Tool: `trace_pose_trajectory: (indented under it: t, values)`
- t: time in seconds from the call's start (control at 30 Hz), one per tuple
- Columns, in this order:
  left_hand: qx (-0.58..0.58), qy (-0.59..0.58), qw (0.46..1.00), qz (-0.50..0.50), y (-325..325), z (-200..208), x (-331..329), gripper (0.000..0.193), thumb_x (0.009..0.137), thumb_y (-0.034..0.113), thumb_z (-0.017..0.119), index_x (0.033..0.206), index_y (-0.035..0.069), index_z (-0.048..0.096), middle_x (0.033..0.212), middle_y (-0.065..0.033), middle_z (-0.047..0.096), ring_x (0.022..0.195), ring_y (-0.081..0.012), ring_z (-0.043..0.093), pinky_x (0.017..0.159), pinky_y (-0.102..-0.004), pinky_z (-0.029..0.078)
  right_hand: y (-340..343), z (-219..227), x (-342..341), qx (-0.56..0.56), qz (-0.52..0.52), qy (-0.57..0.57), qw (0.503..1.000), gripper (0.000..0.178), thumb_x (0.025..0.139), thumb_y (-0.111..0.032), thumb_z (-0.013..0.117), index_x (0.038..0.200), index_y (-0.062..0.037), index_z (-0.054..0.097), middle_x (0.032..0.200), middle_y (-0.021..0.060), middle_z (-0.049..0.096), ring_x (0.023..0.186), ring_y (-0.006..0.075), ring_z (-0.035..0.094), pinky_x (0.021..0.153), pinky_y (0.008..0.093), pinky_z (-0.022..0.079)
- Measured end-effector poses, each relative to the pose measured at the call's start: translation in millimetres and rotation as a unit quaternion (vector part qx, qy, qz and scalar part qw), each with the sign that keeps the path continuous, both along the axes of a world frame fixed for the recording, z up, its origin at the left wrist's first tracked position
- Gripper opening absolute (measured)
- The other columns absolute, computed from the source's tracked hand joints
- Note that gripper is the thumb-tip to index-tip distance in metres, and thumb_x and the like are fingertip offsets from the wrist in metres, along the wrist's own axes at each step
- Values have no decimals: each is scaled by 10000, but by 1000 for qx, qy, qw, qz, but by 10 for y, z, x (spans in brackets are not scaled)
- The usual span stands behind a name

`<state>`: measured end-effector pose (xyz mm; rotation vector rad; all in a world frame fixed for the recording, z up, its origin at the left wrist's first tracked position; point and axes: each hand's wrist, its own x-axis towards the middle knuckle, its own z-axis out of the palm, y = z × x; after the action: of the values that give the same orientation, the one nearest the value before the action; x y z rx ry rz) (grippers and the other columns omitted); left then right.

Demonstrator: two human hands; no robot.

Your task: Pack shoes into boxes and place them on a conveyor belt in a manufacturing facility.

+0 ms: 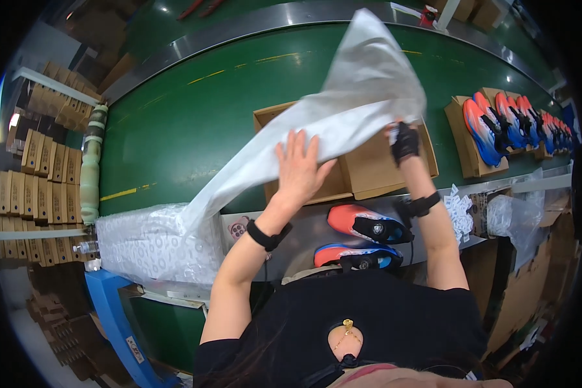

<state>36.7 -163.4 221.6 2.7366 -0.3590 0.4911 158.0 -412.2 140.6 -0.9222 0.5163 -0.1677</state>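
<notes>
A large sheet of white wrapping paper [368, 84] billows over an open cardboard shoe box [375, 165] on the green conveyor belt. My left hand [297, 169] lies flat on the sheet with its fingers spread. In a black fingerless glove, my right hand [404, 139] is closed on the sheet's edge at the box's right side. The paper hides much of the box, and its trailing end reaches a plastic-wrapped paper stack [158, 249] at the left. Two red, blue and black sneakers [352, 223] lie on the metal ledge between my forearms.
Several similar sneakers [485, 132] stand in boxes along the belt's right side. Small white slips [458, 215] are heaped on the ledge near clear plastic bags [517, 216]. Racked cartons [39, 194] line the left, beyond the belt's end roller [92, 165]. A blue frame [119, 323] stands at lower left.
</notes>
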Motion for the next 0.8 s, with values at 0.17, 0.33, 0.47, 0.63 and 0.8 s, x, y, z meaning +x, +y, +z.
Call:
trace_pose_trajectory:
  t: [0.17,0.33,0.47,0.63,0.8]
  values:
    - [93,284,952,70,622,-411,-258,678,685,496,611,1165,48,445,940,-165,541,934,-322,501,778,-461,374,-1465,-75,325,-42,-152,-9,988,157,788,-156,529,854,-98,399,596,94,499,439,217,483,320,308,335]
    - [-75,90,961,251,1036,-422,-256,760,626,403,709,1198,15,392,1122,-198,420,1002,-332,438,800,-392,367,-2050,-14,48,-153,-194,116,962,191,783,-207,569,754,-96,416,534,73,459,368,173,415,304,276,302]
    - [112,-22,989,95,859,-81,16,902,550,313,756,1283,84,284,1323,-211,217,1220,-378,221,916,-571,209,-2157,6,-136,-155,-184,64,969,167,805,-210,570,797,-85,459,518,47,454,378,141,423,316,253,321]
    - [159,58,985,-33,597,-281,508,941,474,312,781,1280,164,317,1351,-197,189,1247,-375,182,919,-654,124,-2093,308,-330,-134,-139,113,975,173,792,-159,572,801,-46,442,563,53,449,423,136,437,320,249,325]
    - [213,249,945,-5,719,-686,487,988,451,440,766,1286,172,309,1339,-190,236,1254,-366,176,933,-649,83,-2061,204,-371,-87,-137,117,980,162,794,-140,580,813,-45,451,529,68,452,406,155,437,323,264,318]
